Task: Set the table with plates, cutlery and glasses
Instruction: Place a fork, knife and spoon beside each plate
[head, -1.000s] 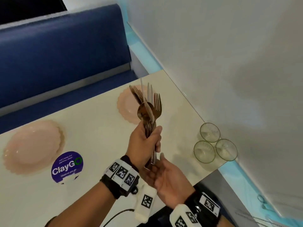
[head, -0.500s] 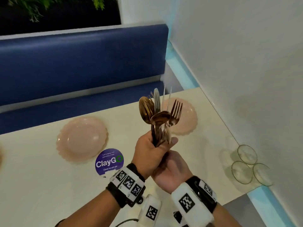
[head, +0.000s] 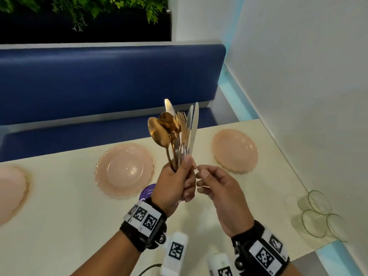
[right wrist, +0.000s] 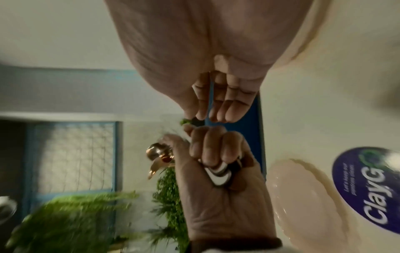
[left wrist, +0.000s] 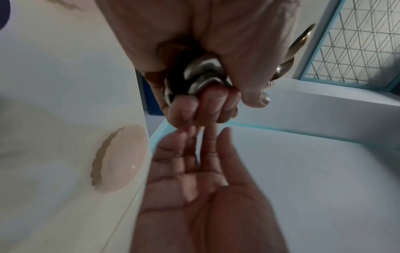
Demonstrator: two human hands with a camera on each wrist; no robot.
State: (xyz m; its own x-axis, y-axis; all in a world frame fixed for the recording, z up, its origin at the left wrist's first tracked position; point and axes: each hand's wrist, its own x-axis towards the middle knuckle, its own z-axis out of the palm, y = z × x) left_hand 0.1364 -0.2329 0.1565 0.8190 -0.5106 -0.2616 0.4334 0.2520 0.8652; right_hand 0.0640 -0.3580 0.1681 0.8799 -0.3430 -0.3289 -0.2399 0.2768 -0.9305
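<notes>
My left hand (head: 176, 182) grips a bundle of cutlery (head: 175, 130) upright above the table: gold spoons, a gold fork and silver knives. The handle ends (left wrist: 199, 75) stick out below its curled fingers, and they show again as handle ends (right wrist: 218, 172). My right hand (head: 211, 182) hovers just right of it, fingers loosely bent and holding nothing, fingertips close to the left thumb. Three pink scalloped plates lie on the cream table (head: 69, 226): a middle plate (head: 124, 170), a right plate (head: 235, 151) and a left plate (head: 11, 192) cut by the frame edge.
Three clear glasses (head: 318, 214) stand together at the table's right corner by the white wall. A purple round sticker (head: 147, 193) lies beside the middle plate. A blue bench (head: 99, 82) runs along the far side, with green plants above it.
My right hand has let go of the handle ends below the bundle and come up beside the left hand. The left hand has risen with the cutlery; the view shifted left.
</notes>
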